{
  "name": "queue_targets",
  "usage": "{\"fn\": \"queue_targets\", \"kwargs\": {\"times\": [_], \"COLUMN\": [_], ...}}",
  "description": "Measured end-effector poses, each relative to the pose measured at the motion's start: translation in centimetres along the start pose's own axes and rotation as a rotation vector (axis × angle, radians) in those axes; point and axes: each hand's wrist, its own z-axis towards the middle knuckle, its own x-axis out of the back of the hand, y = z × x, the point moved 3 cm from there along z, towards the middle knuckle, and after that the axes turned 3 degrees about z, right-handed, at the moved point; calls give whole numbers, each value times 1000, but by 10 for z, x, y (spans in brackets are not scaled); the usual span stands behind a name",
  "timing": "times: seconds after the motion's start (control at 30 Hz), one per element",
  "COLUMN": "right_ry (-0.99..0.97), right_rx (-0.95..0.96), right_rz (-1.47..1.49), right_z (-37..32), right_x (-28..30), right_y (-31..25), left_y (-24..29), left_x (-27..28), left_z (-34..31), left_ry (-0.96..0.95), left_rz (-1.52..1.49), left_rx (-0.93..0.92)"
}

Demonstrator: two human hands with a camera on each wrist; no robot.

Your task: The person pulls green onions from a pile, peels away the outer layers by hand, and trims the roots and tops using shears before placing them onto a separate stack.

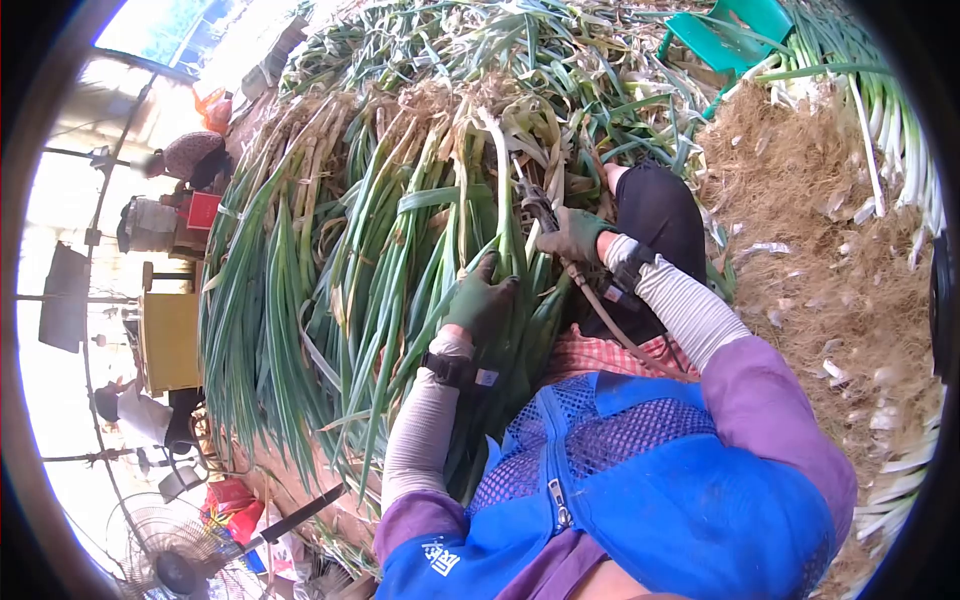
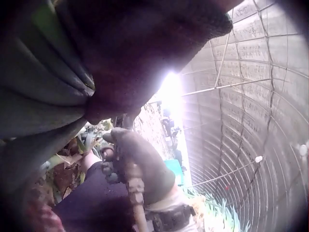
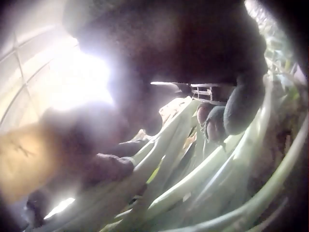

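My gloved left hand [image 1: 482, 305] grips the green leaves of a large green onion [image 1: 503, 190], whose pale root end points away from me. In the left wrist view its leaves [image 2: 36, 99] bunch against the dark glove. To the right, my gloved right hand [image 1: 578, 236] holds an air gun [image 1: 540, 208] by its handle, the thin nozzle angled toward the onion's white stalk. A hose [image 1: 612, 325] runs from the gun back across my lap. Curled fingers [image 3: 244, 104] of the right hand show above pale stalks in the right wrist view.
A thick heap of green onions [image 1: 290, 260] lies in front and to the left, roots outward. Brown root debris [image 1: 800, 260] covers the ground at right, beside stripped white onions [image 1: 895, 150]. A green plastic chair [image 1: 730, 40] stands at far right; a fan [image 1: 178, 570] at lower left.
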Motion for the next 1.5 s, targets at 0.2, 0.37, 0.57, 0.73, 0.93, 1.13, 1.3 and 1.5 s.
{"fn": "queue_targets", "kwargs": {"times": [0.2,0.37,0.57,0.73,0.93,1.13,1.3,1.5], "right_ry": [101,-28,26,11,221,242,218,251], "right_rx": [237,208,193,191,158,92,112,169], "right_rz": [-367,-334,-360,-429,-407,-464,-436,-475], "right_z": [-81,-120,-116,-124,-55,27,65,71], "right_x": [-22,-36,-37,-39,-24,3,25,21], "right_y": [8,14,4,4,5,-23,-34,-34], "left_y": [-1,7,-5,19,-7,-8,0,4], "left_x": [18,16,9,17,-4,-2,8,17], "left_z": [6,7,9,-4,2,-13,-31,-52], "left_ry": [-108,-22,-20,-111,-91,-67,-143,-195], "left_rz": [-624,-409,-459,-652,-379,-273,-387,-551], "left_rx": [217,85,114,196,156,115,181,253]}}
